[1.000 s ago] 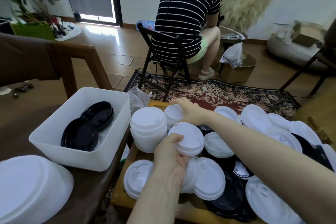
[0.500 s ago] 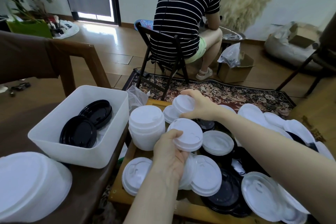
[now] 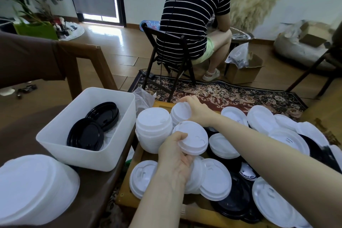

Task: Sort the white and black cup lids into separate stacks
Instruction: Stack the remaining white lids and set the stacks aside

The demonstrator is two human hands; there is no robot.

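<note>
- While my left hand (image 3: 175,161) curls round a short stack of white lids (image 3: 192,138), thumb on top and fingers underneath, I hold that stack just above the heap in the wooden tray (image 3: 127,187).
- My right hand (image 3: 197,110) reaches across the tray and pinches a single white lid (image 3: 180,112), tilted on edge, just behind the stack in my left hand and beside the tall white stack (image 3: 153,127).
- That tall stack stands upright at the tray's near-left corner, touching the lid in my right hand or very nearly; I cannot tell which.
- Loose white lids (image 3: 214,178) and black lids (image 3: 235,203) lie mixed and overlapping across the rest of the tray, the black ones mostly buried beneath the white.
- On the brown counter (image 3: 96,187) to my left sits a white bin (image 3: 87,151) with two black lids in the bin (image 3: 86,136), overlapping each other.
- A white bowl-shaped item (image 3: 35,187) rests at the counter's near edge.
- Beyond the tray, a person in a striped shirt (image 3: 190,15) sits with their back to me on a folding chair (image 3: 166,65) at the patterned rug (image 3: 231,94).
</note>
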